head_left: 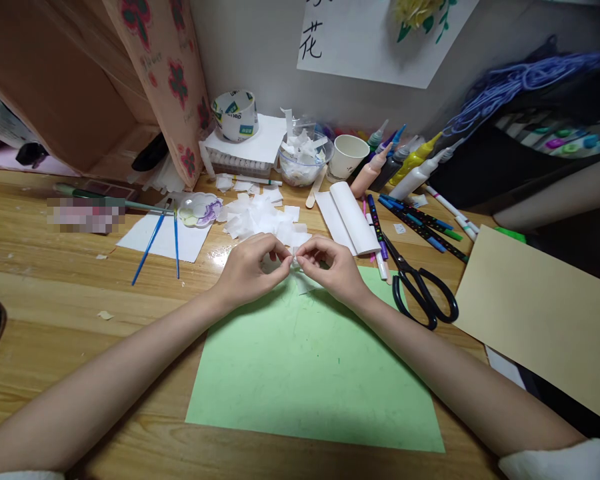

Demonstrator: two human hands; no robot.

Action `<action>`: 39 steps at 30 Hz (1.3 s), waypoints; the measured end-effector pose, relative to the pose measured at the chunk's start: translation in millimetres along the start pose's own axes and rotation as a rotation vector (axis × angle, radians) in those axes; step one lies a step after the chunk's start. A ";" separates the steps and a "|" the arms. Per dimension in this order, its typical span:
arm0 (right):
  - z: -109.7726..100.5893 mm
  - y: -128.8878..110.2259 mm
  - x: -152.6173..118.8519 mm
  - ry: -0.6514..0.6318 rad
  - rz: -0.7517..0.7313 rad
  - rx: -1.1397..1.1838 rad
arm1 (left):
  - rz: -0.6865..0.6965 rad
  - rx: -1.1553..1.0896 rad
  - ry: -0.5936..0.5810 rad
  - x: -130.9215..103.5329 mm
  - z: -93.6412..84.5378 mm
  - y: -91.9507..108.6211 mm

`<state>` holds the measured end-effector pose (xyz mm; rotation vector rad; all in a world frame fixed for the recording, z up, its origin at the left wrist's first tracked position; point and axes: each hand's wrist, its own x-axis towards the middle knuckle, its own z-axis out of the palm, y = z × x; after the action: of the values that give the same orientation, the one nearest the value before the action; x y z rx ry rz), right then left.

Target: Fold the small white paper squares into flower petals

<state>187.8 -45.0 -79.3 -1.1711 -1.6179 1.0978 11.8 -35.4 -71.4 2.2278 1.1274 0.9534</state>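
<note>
My left hand [255, 269] and my right hand [331, 269] meet over the far edge of a green sheet [315, 373]. Thumb and forefinger of each are pinched on a small white paper piece [295, 252], mostly hidden by the fingertips. Beneath them a pale paper scrap [306, 285] lies on the green sheet. Just beyond my fingers is a loose pile of white paper pieces [260, 217]. A rolled white sheet [355, 217] lies to the right of the pile.
Black scissors [423, 290] and several pens [420, 223] lie at right, near a tan sheet [540, 313]. Behind stand a paper cup [347, 158], a bowl of scraps [303, 160] and paint bottles [415, 163]. Brushes [153, 243] and a palette [200, 210] lie left.
</note>
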 end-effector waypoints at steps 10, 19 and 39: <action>-1.0 0.5 -0.3 -0.007 -0.002 -0.023 | 0.008 0.007 0.015 -0.1 -0.5 0.4; -1.1 -0.7 -0.3 -0.015 0.001 -0.031 | 0.018 0.017 0.006 -0.3 0.5 -0.6; -0.8 2.4 -1.0 -0.031 -0.005 -0.046 | 0.024 0.037 0.008 -1.1 0.4 -1.7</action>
<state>189.3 -45.3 -81.4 -1.1842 -1.6771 1.0862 10.8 -35.4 -73.2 2.2738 1.1335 0.9592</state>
